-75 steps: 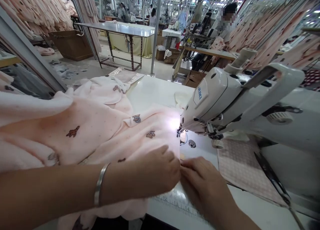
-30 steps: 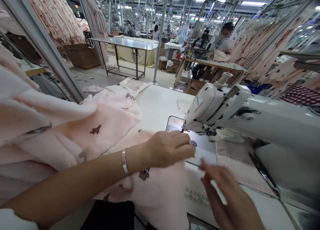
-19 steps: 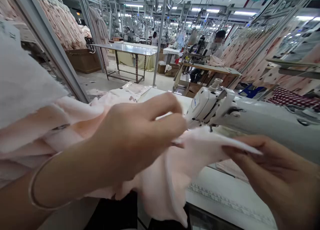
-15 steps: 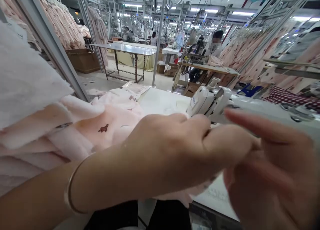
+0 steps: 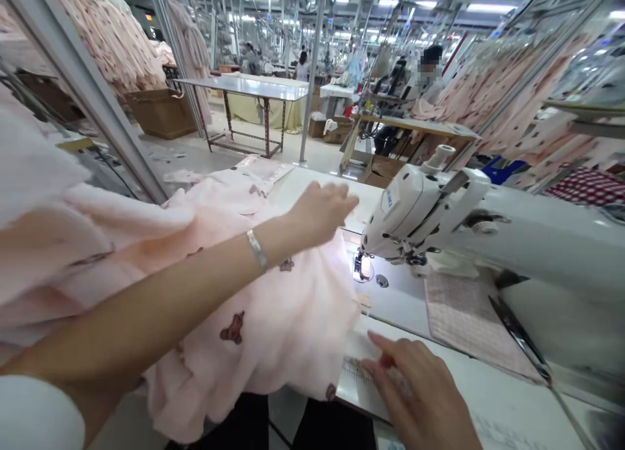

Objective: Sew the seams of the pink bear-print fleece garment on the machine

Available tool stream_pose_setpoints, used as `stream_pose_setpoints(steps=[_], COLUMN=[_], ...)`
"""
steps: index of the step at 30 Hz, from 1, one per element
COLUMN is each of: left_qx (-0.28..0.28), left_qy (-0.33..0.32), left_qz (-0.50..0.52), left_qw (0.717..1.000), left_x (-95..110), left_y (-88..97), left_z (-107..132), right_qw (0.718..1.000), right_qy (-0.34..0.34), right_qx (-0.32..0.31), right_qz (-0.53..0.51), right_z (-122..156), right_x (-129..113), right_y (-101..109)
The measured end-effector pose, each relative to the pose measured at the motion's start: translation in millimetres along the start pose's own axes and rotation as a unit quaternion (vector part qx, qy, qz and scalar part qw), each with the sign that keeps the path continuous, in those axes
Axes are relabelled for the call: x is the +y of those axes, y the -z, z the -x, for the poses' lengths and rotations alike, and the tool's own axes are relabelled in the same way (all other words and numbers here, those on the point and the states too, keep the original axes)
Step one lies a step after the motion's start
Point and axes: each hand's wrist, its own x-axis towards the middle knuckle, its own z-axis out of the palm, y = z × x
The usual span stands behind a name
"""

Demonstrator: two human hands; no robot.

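Note:
My left hand (image 5: 325, 214), with a bracelet at the wrist, is over the far right part of a pale pink plush fabric (image 5: 293, 313) printed with brown bears. Its fingers are curled together, and whatever they may hold is hidden. Low on the right, my right hand (image 5: 422, 391) hovers by the fabric's right edge, thumb and forefinger apart with nothing visible between them. Just beyond it stands a white sewing machine (image 5: 405, 206). Its lit presser foot (image 5: 362, 266) is close to the fabric's edge. A small tan scrap (image 5: 364, 300) lies in front of the foot.
Scissors (image 5: 520, 336) and a folded pink cloth (image 5: 469, 313) lie under the machine arm. A metal post (image 5: 105, 105) rises at left. Beyond are a steel-topped table (image 5: 244, 87), a cardboard box (image 5: 163, 113), racks of hanging pink garments (image 5: 508, 98) and a seated person (image 5: 427, 79).
My hands, close together in front of the camera before, have separated. The left has moved away over the fabric, the right down beside it. The machine's needle area is now uncovered.

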Motion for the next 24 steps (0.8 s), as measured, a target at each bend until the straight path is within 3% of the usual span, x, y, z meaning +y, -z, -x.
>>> stream_pose_setpoints(steps=[3,5,8,10,11,13,15,16,18,20,22,24], left_qx=[-0.155,-0.191,-0.136,-0.08,-0.057,-0.024,-0.002,0.008,0.025,0.024,-0.012,-0.064], left_qy=[-0.099,-0.133,-0.163,-0.177,-0.18,-0.18,-0.166,-0.155,-0.111,-0.022,0.068,0.08], left_qz=[0.128,0.167,0.2,0.231,0.241,0.241,0.221,0.206,0.175,0.153,0.141,0.137], left_qw=[0.975,0.958,0.957,0.953,0.952,0.953,0.961,0.966,0.978,0.988,0.988,0.985], left_x=[19,25,26,24,23,21,18,16,12,9,8,6], left_y=[-25.6,-35.0,-49.3,-61.9,-68.5,-79.4,-82.6,-80.3,-69.1,-55.2,-47.8,-51.5], left_z=[18,27,32,34,36,40,43,44,46,52,64,77], right_qw=[0.999,0.999,0.997,0.988,0.973,0.917,0.872,0.876,0.921,0.963,0.983,0.992], right_qy=[0.036,0.019,-0.033,-0.091,-0.13,-0.21,-0.248,-0.239,-0.177,-0.091,-0.027,0.012], right_qx=[-0.016,-0.01,0.015,0.006,-0.008,-0.038,-0.052,-0.058,-0.073,-0.077,-0.061,-0.035], right_qz=[-0.029,-0.049,-0.063,-0.126,-0.188,-0.337,-0.419,-0.416,-0.34,-0.243,-0.173,-0.123], right_z=[1,-3,-9,-11,-10,-7,-4,-2,-1,-1,-1,3], right_x=[-6,-17,-32,-38,-40,-41,-38,-35,-27,-18,-10,-2], right_y=[-1,-7,-19,-24,-25,-24,-20,-17,-13,-9,-8,-10])
